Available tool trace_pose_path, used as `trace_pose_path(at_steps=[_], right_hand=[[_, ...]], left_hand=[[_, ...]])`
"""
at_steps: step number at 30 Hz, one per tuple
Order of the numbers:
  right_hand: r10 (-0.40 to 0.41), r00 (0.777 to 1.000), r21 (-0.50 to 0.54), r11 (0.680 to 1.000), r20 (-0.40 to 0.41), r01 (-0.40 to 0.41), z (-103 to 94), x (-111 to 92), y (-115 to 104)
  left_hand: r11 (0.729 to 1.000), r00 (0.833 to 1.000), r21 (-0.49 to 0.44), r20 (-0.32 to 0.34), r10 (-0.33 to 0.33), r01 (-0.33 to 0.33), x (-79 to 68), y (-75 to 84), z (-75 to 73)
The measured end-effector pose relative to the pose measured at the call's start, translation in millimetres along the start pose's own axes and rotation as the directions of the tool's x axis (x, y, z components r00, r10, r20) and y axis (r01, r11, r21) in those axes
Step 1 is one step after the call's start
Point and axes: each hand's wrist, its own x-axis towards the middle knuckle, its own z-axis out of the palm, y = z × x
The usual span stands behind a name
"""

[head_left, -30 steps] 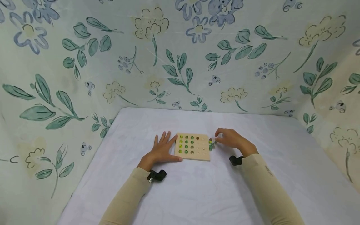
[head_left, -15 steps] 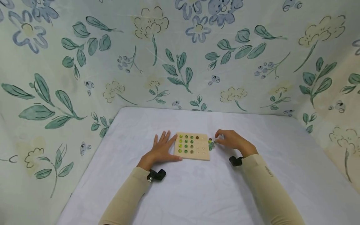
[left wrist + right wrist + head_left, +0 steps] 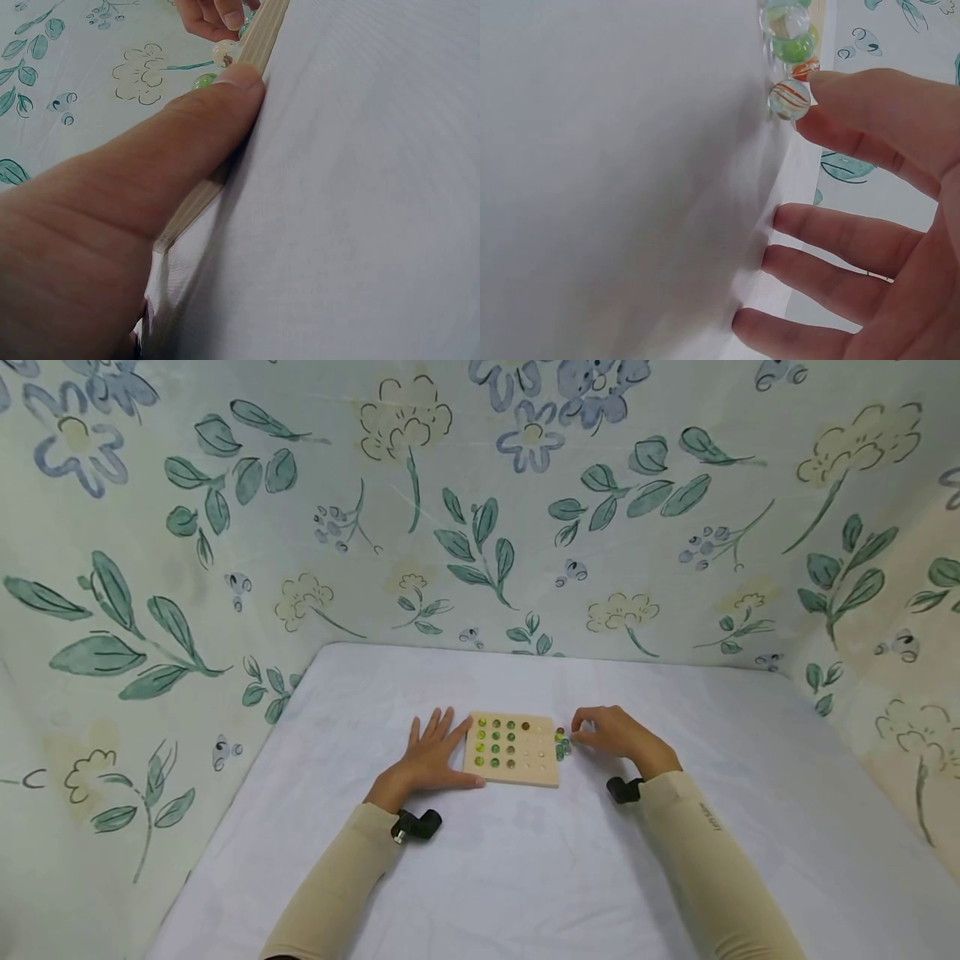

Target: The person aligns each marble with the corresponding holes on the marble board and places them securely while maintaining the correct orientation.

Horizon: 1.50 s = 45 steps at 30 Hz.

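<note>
A light wooden board (image 3: 521, 776) with rows of round hollows lies on the table. Green, yellow-green and darker marbles (image 3: 496, 737) fill its left columns, and one brown marble (image 3: 525, 727) sits at the top of the fourth column. My left hand (image 3: 427, 764) is spread at the board's left side, thumb (image 3: 202, 124) against its near edge. To the right of the board, my right hand (image 3: 611, 732) pinches a clear marble with orange stripes (image 3: 788, 100) between thumb and forefinger. Its other fingers reach down to the tablecloth.
Several loose marbles (image 3: 562, 748) lie bunched along the board's right edge, among them a green marble (image 3: 795, 48). A white cloth (image 3: 480, 868) covers the table. Flower-patterned fabric (image 3: 480, 510) hangs behind and at the sides.
My right hand has shifted slightly left, closer to the loose marbles, and its thumb and forefinger have drawn together. My left hand and the board have stayed in place.
</note>
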Motion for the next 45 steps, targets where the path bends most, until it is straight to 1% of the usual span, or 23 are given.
trace_pose_path(at_steps=[5,11,20,27,32,39,45], right_hand=[[-0.009,1.000,0.000,1.000,-0.003,0.009,-1.5,0.6,-0.8],[-0.012,1.000,0.002,1.000,0.000,0.012,-2.3,-0.1,-2.0],[-0.004,1.000,0.001,1.000,0.010,0.004,-2.0,-1.1,-2.6],[0.023,1.000,0.004,1.000,0.019,-0.023,-2.8,-2.0,-6.4],[0.018,1.000,0.002,1.000,0.018,-0.018,-3.1,-2.5,-7.3],[0.019,1.000,0.004,1.000,0.004,-0.019,-2.1,-1.4,-5.5],[0.020,1.000,0.007,1.000,0.013,-0.020,-2.7,-0.4,-4.9]], left_hand=[[1.000,1.000,0.008,-0.001,0.001,-0.001,-0.1,-0.4,-0.9],[1.000,1.000,-0.012,-0.002,0.005,-0.005,0.6,-1.6,0.1],[1.000,1.000,-0.005,-0.004,-0.001,0.001,1.0,-1.9,1.0],[1.000,1.000,0.000,-0.001,0.003,-0.003,0.1,-1.2,-0.4],[1.000,1.000,-0.002,-0.002,0.002,-0.002,-1.1,0.0,-2.1],[1.000,1.000,0.000,-0.001,-0.006,0.006,0.5,-0.8,0.2],[1.000,1.000,0.001,-0.005,-0.006,0.006,0.8,-1.3,1.5]])
